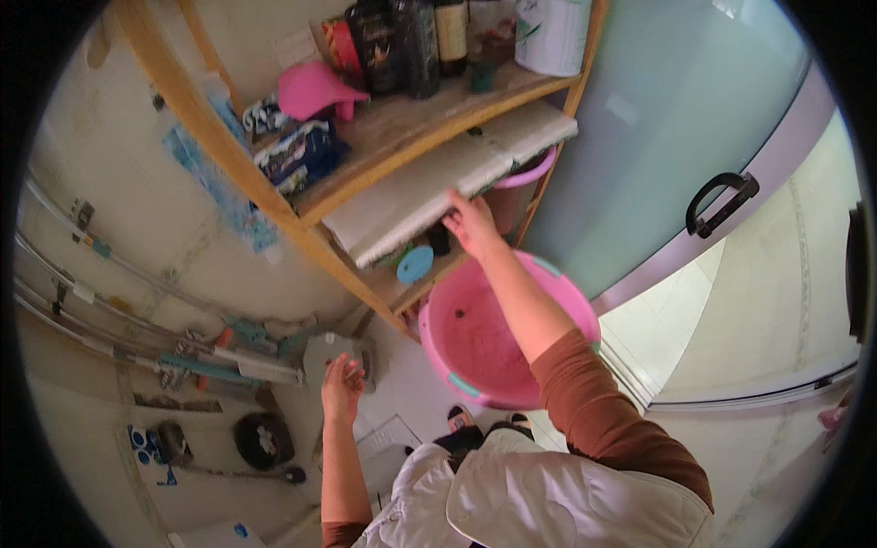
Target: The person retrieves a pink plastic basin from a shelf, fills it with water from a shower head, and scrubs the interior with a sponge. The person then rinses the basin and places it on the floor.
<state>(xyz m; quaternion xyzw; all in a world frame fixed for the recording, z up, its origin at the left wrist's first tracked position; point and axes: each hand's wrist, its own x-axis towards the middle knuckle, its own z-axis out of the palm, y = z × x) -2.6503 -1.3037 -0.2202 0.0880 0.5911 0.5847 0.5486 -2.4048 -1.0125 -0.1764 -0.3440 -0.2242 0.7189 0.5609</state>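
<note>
My right hand reaches up to the front edge of a white foam board lying on a shelf. The fingers are bent at that edge, with one fingertip on the upper side and others lower down. Below it a pink basin with pale green handles stands on the floor, wet inside, with a small dark spot in it. My left hand hangs in the air at the lower left, empty, its fingers loosely curved and apart. Under the board a round light blue thing sits on a lower shelf.
The wooden shelf carries dark bottles, a white tin and a pink scoop-like thing. At right stands a frosted glass door with a black handle. Mop poles lean along the left wall, near a grey bucket-like thing.
</note>
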